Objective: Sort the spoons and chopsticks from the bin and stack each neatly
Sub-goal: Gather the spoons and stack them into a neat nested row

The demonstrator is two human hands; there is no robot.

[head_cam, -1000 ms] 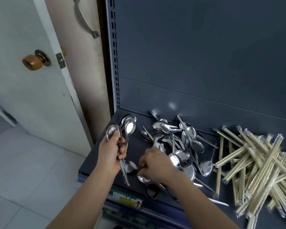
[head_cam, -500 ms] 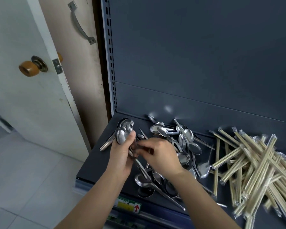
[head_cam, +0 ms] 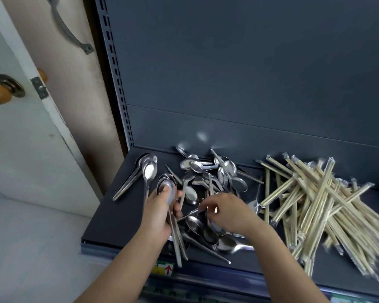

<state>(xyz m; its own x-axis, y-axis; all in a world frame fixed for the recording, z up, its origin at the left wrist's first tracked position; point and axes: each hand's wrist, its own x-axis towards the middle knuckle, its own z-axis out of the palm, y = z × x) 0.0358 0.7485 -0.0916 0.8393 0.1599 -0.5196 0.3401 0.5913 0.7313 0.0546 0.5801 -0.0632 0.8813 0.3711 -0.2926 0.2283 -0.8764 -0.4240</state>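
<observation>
L hand [head_cam: 157, 213] kept gripping the spoon bunch [head_cam: 167, 189]; R hand [head_cam: 228, 213] had left it, back in the pile [head_cam: 217, 178], pinching another spoon [head_cam: 189, 213]. Bunch likely grew by one; chopsticks [head_cam: 315, 204] untouched.

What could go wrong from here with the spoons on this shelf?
1. The left hand grips a bundle of spoons whose handles fan out over the front edge of the shelf; one could slip to the floor.
2. The right hand pinches a spoon handle in the tangled pile; pulling it may drag neighbours off the front.
3. The chopsticks lie right beside that pile and could get mixed in.
</observation>
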